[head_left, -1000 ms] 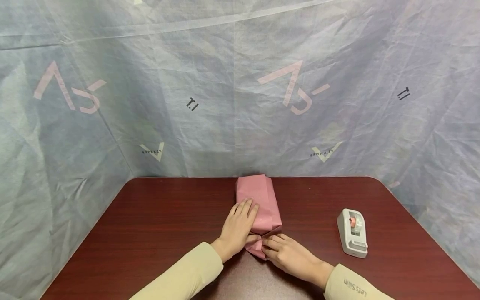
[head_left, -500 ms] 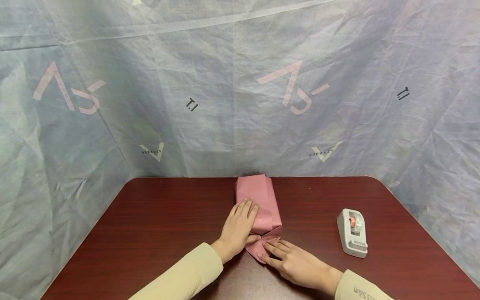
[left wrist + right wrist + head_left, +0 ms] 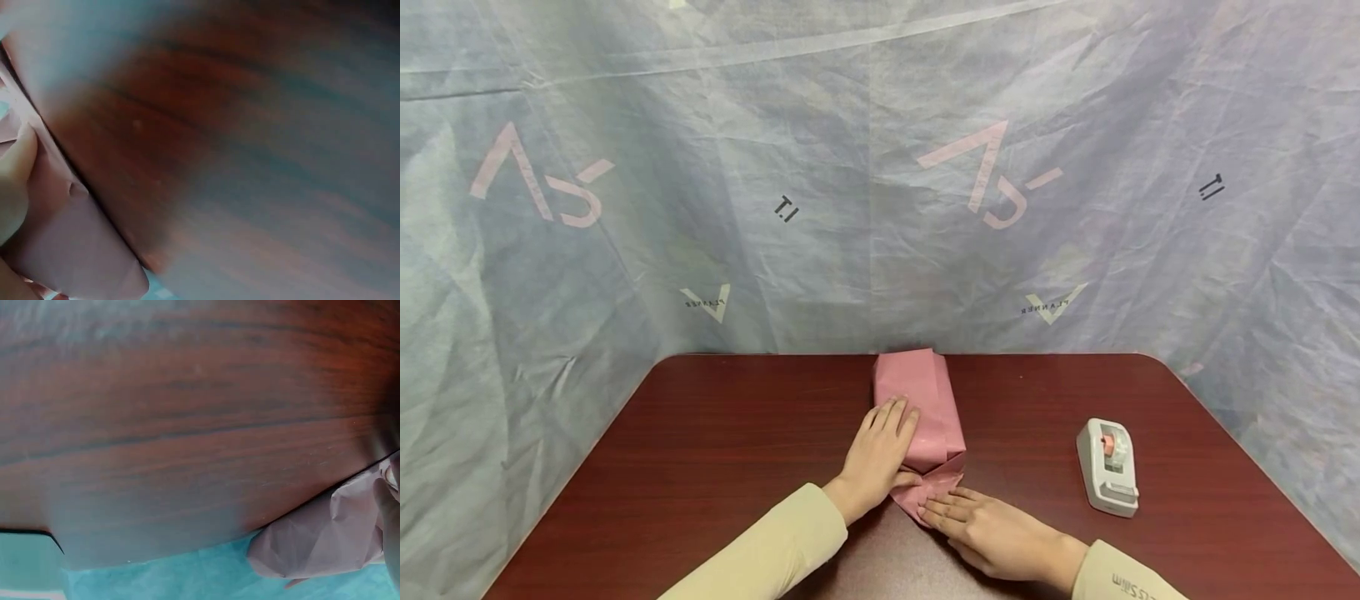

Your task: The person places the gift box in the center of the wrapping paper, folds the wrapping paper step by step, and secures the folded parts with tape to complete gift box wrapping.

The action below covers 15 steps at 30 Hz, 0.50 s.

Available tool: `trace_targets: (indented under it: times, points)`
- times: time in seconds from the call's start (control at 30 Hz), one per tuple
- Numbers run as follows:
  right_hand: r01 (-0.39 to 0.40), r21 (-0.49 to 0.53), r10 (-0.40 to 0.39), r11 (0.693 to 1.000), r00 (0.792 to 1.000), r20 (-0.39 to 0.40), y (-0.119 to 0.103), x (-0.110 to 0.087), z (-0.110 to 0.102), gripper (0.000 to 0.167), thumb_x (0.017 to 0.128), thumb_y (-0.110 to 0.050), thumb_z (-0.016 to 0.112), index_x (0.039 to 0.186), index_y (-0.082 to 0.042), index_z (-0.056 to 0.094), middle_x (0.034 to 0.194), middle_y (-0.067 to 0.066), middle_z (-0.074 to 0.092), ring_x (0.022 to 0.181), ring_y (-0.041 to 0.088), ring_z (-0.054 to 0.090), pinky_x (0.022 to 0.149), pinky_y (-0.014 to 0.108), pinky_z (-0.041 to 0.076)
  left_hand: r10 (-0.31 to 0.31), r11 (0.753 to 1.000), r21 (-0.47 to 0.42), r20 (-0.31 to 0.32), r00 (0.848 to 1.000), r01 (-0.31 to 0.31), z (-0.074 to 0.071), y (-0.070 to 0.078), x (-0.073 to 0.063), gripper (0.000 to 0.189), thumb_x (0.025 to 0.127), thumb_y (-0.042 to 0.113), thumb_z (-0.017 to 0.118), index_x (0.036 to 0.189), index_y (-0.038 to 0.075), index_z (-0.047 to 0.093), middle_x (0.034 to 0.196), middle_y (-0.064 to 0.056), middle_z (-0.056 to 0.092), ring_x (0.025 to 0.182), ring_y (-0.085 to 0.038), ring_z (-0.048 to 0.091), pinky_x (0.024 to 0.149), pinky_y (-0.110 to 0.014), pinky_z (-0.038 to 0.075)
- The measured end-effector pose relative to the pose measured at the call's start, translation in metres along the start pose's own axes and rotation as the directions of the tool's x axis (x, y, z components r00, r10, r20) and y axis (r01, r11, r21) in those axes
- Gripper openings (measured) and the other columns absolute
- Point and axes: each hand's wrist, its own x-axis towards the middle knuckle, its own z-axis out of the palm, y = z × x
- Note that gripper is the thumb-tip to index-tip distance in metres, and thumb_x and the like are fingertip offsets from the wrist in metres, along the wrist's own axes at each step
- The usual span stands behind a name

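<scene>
A box-shaped parcel wrapped in pink paper (image 3: 917, 375) lies lengthwise at the middle of the table. From its near end a folded paper flap (image 3: 912, 497) sticks out toward the person. My left hand (image 3: 872, 462) rests on the parcel's top with fingers extended, its thumb against the near end by the flap. The fingers of my right hand (image 3: 992, 533) lie nearly straight on the flap's right part, pressing it. The left wrist view catches the parcel's side (image 3: 81, 244) and the thumb; in the right wrist view the creased pink paper (image 3: 306, 544) appears at the lower right.
To the right on the dark red wooden table (image 3: 752, 425) stands a white tape dispenser (image 3: 1108, 487) with a pinkish hub. A greyish printed cloth (image 3: 820, 250) hangs behind the table and along both sides.
My right hand has slid slightly toward the near right along the flap, its fingers straightening, and more of the flap shows flat. The left hand has stayed in place on the parcel.
</scene>
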Motion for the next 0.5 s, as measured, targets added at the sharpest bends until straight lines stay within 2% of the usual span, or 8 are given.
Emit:
trace_targets:
  times: [0.3,0.5]
  points:
    - [-0.077,0.02,0.079,0.997,0.995,-0.063,0.0016,-0.0012,0.0013,0.047,0.082,-0.02,0.064,0.125,-0.006,0.055,0.126,0.008,0.058,0.117,0.02,0.054,0.094,0.035,0.046,-0.043,0.995,-0.09,-0.004,0.999,0.042,-0.0002,0.0018,0.0023,0.098,0.056,0.062,0.074,0.132,0.01,0.04,0.136,-0.011,0.043,0.128,-0.025,0.041,0.105,-0.037,0.034]
    - [-0.113,0.013,0.114,0.994,0.989,-0.096,0.0017,0.0026,0.0046,0.043,0.081,-0.022,0.066,0.12,-0.006,0.059,0.119,0.005,0.062,0.111,0.018,0.058,0.091,0.034,0.047,-0.065,0.99,-0.123,0.016,0.998,0.066,0.0017,0.0009,0.0003,0.1,0.057,0.061,0.074,0.135,0.01,0.038,0.139,-0.009,0.042,0.131,-0.023,0.038,0.107,-0.035,0.031]
